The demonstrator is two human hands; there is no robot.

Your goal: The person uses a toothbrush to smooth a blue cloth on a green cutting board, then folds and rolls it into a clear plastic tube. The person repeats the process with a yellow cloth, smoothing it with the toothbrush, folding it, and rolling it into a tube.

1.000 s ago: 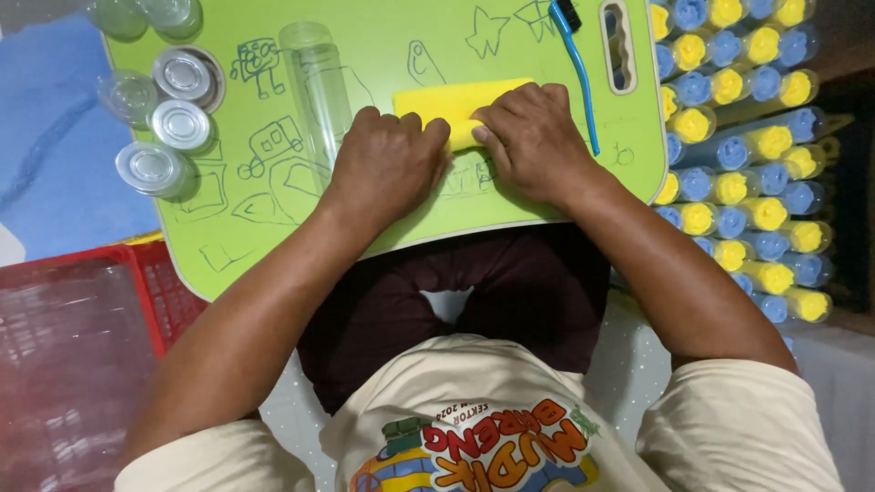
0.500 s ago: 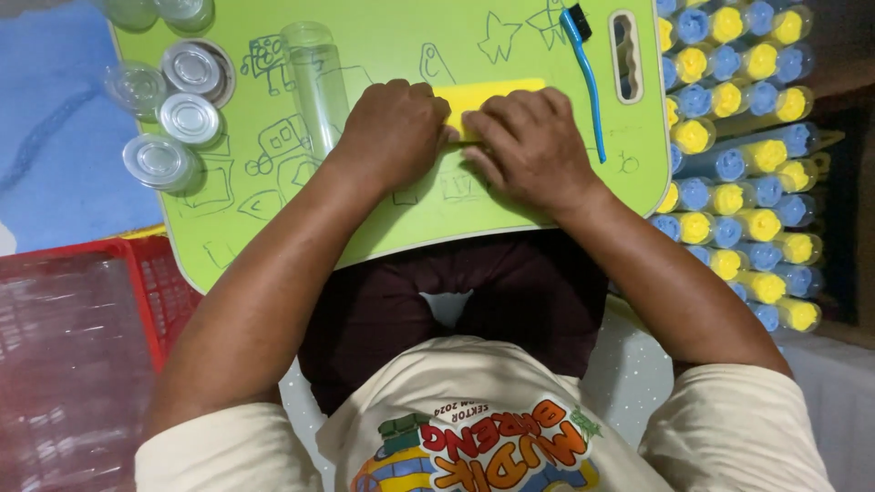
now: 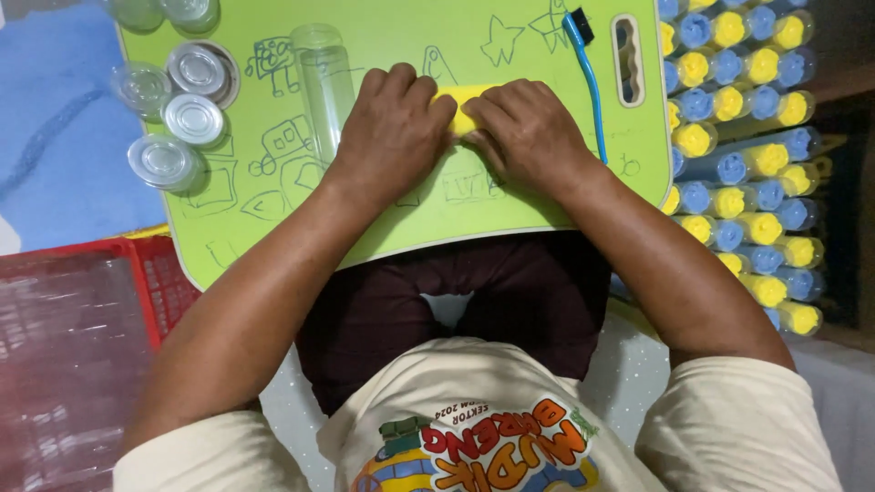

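Note:
A yellow cloth [image 3: 467, 102] lies on the green lap table [image 3: 510, 205], mostly hidden under both hands. My left hand [image 3: 394, 128] presses its fingers down on the cloth's left part. My right hand [image 3: 527, 129] grips the right part, and the two hands touch at the thumbs. The cloth looks rolled or folded tight between them. A clear plastic tube [image 3: 324, 75] lies just left of my left hand.
Several clear round lids [image 3: 178, 109] sit at the table's left. A blue brush [image 3: 588, 73] lies to the right of my right hand. Stacked blue and yellow capped tubes [image 3: 747, 164] fill the right side. A red basket [image 3: 82, 346] stands lower left.
The flat yellow cloth has been gathered into a narrow roll, and both hands have closed in over it toward each other.

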